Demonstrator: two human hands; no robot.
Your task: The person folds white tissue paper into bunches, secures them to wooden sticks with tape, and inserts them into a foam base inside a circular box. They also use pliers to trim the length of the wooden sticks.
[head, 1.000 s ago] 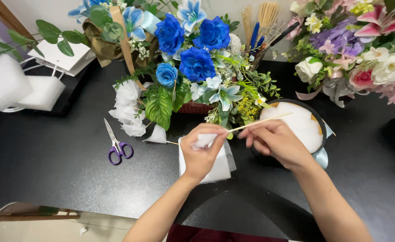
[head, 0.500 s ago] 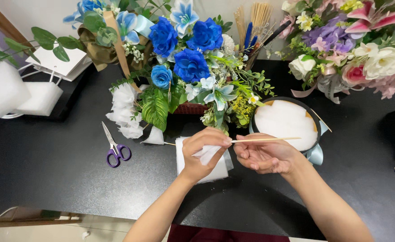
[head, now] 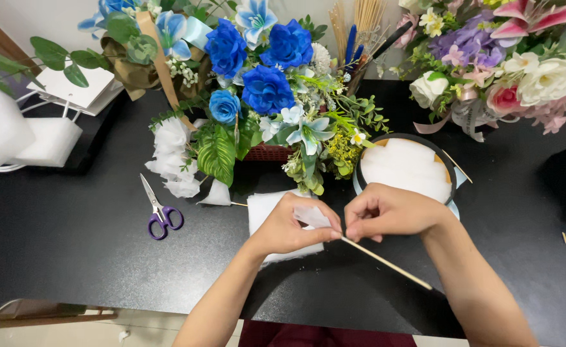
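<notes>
White, soft fabric scrap (head: 310, 216) is pinched in the left hand (head: 289, 226), just before the blue bouquet (head: 263, 83); right hand (head: 385, 211) pinches a thin wooden stick (head: 385, 262) angled toward the wearer.

Bare black table (head: 71, 270) lies open to the left of the left hand (head: 289, 228), broken only by the purple-handled scissors (head: 159, 212). Behind both hands the way is blocked by the blue flower basket (head: 263, 96) and the round bowl (head: 406, 168), which sits just beyond the right hand (head: 385, 212). To the right, dark table stays free below the pink bouquet (head: 507, 71).
</notes>
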